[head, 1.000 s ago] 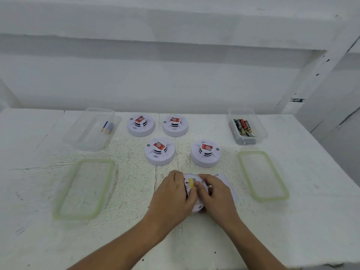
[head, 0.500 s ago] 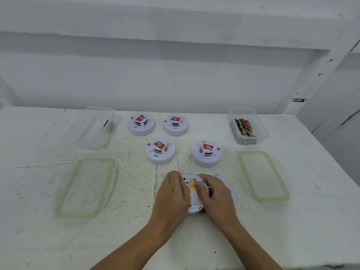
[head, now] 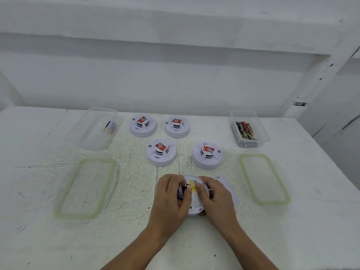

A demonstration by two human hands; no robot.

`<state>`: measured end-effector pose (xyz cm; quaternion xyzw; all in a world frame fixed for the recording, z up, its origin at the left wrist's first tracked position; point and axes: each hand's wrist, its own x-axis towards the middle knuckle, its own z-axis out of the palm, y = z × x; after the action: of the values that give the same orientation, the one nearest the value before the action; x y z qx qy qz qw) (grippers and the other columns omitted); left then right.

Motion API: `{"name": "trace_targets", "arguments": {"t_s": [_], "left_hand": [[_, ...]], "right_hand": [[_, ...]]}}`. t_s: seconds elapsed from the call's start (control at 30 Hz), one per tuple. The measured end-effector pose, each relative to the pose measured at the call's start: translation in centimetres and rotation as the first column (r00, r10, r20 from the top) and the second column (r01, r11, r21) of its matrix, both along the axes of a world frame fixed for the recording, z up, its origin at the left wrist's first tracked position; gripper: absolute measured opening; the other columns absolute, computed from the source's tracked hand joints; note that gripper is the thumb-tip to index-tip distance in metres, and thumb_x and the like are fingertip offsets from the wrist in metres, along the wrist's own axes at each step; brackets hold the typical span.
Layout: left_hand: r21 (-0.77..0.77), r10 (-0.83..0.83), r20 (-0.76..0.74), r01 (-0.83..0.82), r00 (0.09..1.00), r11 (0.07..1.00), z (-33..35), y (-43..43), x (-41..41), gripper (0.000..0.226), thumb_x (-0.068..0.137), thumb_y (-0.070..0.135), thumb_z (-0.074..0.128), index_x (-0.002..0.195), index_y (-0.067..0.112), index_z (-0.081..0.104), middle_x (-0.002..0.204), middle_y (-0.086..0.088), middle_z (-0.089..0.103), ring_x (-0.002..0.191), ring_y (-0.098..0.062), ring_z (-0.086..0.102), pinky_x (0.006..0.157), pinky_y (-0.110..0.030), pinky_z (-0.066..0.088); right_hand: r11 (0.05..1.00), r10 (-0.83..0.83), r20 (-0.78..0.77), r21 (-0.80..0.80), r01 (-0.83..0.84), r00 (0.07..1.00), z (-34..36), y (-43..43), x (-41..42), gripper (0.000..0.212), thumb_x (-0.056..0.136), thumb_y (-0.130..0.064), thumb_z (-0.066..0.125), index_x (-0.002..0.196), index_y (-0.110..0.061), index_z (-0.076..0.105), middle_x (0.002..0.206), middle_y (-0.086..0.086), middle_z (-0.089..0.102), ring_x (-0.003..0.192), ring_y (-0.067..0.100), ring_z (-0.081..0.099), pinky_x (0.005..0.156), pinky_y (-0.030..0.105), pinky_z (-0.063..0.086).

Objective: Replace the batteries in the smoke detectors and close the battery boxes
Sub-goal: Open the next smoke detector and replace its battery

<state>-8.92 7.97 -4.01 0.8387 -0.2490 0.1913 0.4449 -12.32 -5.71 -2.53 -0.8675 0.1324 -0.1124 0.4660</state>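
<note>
two arms in frame, shown from hand to forearm. left hand (head: 171, 197): bare, slim fingers, nails short and plain. right hand (head: 216, 197): bare too, same short plain nails, thumbnail pale. left forearm (head: 136, 248): bare to bottom edge, slender. right forearm (head: 247, 250): bare to bottom edge, slender. small coppery glint by right fingers, too small to tell if ring.
</note>
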Motion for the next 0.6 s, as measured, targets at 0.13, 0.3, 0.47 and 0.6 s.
{"name": "trace_targets", "arguments": {"t_s": [0.13,0.3,0.47,0.6], "left_hand": [[-0.126,0.003,-0.067,-0.012,0.998,0.992,1.0,0.4,-0.1,0.008,0.088,0.031,0.056,0.091,0.029,0.049,0.087,0.016,0.053,0.082,-0.007,0.054,0.076,-0.024,0.043],[-0.511,0.032,-0.332,-0.208,0.943,0.834,5.5,3.0,3.2,0.014,0.087,0.012,0.068,0.088,0.024,0.060,0.085,0.007,0.063,0.080,-0.018,0.064,0.069,-0.033,0.057],[-0.470,0.234,-0.343,-0.382,0.910,0.796,10.1,11.0,13.4,0.017,0.087,0.011,0.067,0.084,0.025,0.058,0.084,0.005,0.064,0.068,-0.011,0.064,0.071,-0.040,0.060],[-0.195,0.390,-0.398,-0.492,0.830,0.848,10.4,15.7,21.0,0.009,0.082,0.010,0.067,0.087,0.014,0.061,0.084,-0.006,0.067,0.049,0.000,0.060,0.076,-0.041,0.059]], "right_hand": [[1.000,-0.015,-0.001,-0.027,0.015,1.000,0.1,0.0,0.0,0.021,0.089,-0.047,0.049,0.100,-0.037,0.063,0.086,-0.022,0.064,0.085,0.003,0.062,0.078,0.037,0.053],[0.999,-0.039,-0.017,0.005,0.039,0.999,-0.4,0.0,-0.1,0.026,0.085,-0.057,0.047,0.098,-0.042,0.063,0.083,-0.019,0.065,0.079,0.007,0.064,0.067,0.043,0.056],[0.998,-0.052,-0.022,-0.039,0.051,0.998,-0.4,0.4,0.3,0.011,0.091,-0.035,0.056,0.100,-0.037,0.062,0.087,-0.019,0.065,0.083,0.006,0.062,0.075,0.032,0.052],[0.998,-0.061,-0.050,-0.028,0.060,0.997,-0.4,0.8,0.6,0.019,0.090,-0.037,0.056,0.105,-0.032,0.065,0.093,-0.016,0.067,0.086,0.005,0.062,0.074,0.028,0.052]]}}
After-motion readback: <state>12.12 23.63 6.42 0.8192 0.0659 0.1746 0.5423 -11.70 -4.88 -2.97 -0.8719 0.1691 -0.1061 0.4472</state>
